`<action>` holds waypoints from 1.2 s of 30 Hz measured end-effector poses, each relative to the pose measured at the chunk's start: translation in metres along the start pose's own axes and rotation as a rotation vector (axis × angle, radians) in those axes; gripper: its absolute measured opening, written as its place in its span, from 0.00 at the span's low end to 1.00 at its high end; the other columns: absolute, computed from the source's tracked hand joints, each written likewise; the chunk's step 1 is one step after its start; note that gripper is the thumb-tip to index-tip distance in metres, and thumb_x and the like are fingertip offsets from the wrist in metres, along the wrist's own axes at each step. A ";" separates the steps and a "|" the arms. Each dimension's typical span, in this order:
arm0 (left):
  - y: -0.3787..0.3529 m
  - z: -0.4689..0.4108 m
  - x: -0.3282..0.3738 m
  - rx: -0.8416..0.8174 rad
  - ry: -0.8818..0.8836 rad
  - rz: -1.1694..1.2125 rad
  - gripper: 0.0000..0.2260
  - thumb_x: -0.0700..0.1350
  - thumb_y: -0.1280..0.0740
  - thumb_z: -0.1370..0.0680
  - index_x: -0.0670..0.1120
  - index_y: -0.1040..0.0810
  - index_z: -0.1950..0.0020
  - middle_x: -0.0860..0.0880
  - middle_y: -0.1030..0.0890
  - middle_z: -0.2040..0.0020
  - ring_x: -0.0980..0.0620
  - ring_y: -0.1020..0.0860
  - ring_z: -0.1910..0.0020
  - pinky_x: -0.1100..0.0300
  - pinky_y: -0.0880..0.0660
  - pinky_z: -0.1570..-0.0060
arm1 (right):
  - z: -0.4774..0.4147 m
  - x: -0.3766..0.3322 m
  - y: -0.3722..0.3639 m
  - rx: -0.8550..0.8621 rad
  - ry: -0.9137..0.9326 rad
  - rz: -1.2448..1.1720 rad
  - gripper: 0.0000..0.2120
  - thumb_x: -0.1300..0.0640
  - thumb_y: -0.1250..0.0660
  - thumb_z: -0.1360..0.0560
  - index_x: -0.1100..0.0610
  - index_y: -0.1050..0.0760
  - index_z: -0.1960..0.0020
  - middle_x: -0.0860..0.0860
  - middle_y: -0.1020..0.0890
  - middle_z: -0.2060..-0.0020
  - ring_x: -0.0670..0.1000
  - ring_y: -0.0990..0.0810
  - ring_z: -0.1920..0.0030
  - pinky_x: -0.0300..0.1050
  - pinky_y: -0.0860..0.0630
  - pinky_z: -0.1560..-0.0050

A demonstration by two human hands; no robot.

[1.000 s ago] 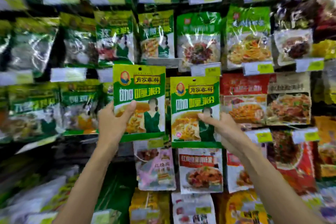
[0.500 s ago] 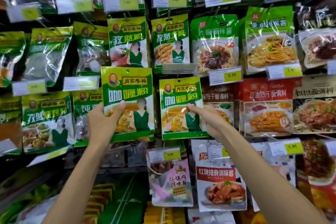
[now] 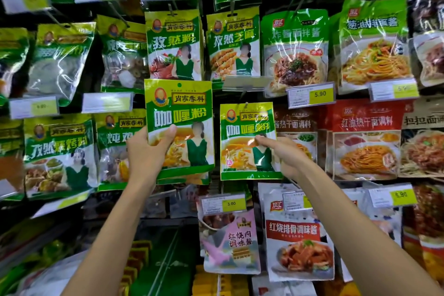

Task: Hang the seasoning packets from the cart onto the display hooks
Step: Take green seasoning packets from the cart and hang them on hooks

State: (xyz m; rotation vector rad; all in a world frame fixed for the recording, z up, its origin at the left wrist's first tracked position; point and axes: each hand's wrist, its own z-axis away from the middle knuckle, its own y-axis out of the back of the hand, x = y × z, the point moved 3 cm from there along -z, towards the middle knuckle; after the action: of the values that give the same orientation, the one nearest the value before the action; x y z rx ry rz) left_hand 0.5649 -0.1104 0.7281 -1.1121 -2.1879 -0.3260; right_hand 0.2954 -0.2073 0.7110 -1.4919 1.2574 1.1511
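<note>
My left hand [image 3: 146,151] grips a stack of green-and-yellow curry powder packets [image 3: 180,125] by its lower left side, thumb across the front, held up in front of the display. To its right, one matching curry packet [image 3: 247,142] hangs with its top at a display hook [image 3: 246,104]. My right hand [image 3: 281,154] pinches this packet at its right side with thumb and fingers. An upturned price-tag holder [image 3: 245,83] sits just above that hook.
Rows of hanging seasoning and noodle-sauce packets fill the wall, with price tags such as one marked 5.90 [image 3: 311,95]. A pink packet [image 3: 230,240] and a white rib-sauce packet [image 3: 298,245] hang below. Green and yellow goods [image 3: 144,262] lie low down between my arms.
The view shifted so the display sits lower and right. The right-hand packet moved back toward the hook and now hangs at it; the left hand still holds its stack.
</note>
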 end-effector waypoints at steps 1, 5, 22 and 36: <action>0.000 0.000 -0.001 -0.002 -0.005 0.004 0.12 0.54 0.28 0.27 0.48 0.24 0.63 0.45 0.20 0.64 0.49 0.22 0.63 0.52 0.24 0.63 | -0.002 0.000 -0.001 0.003 -0.007 0.001 0.17 0.51 0.32 0.24 0.64 0.22 0.44 0.51 0.17 0.56 0.48 0.22 0.53 0.42 0.26 0.53; -0.002 0.001 -0.002 -0.014 0.017 0.025 0.16 0.55 0.28 0.28 0.43 0.24 0.62 0.48 0.23 0.66 0.57 0.27 0.66 0.62 0.30 0.65 | -0.015 0.004 -0.007 0.085 -0.019 -0.002 0.16 0.54 0.31 0.24 0.64 0.26 0.43 0.58 0.19 0.47 0.54 0.20 0.48 0.49 0.21 0.47; -0.008 0.016 0.005 -0.080 0.060 0.154 0.08 0.56 0.29 0.30 0.54 0.22 0.56 0.58 0.17 0.60 0.57 0.19 0.57 0.58 0.22 0.58 | -0.008 -0.002 -0.005 0.511 0.427 0.719 0.13 0.54 0.40 0.20 0.64 0.28 0.46 0.57 0.21 0.56 0.55 0.24 0.57 0.47 0.29 0.59; -0.073 0.042 0.011 -0.280 0.105 0.098 0.20 0.58 0.34 0.26 0.42 0.24 0.47 0.45 0.20 0.46 0.53 0.23 0.51 0.58 0.26 0.50 | 0.048 -0.014 -0.041 0.076 0.353 -0.018 0.10 0.55 0.33 0.23 0.62 0.27 0.55 0.58 0.23 0.60 0.54 0.21 0.58 0.46 0.23 0.58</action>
State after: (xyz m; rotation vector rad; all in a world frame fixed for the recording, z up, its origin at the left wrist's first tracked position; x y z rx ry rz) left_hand 0.4843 -0.1281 0.7087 -1.3167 -2.0300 -0.6479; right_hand 0.3296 -0.1525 0.7161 -1.6937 1.5012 0.8398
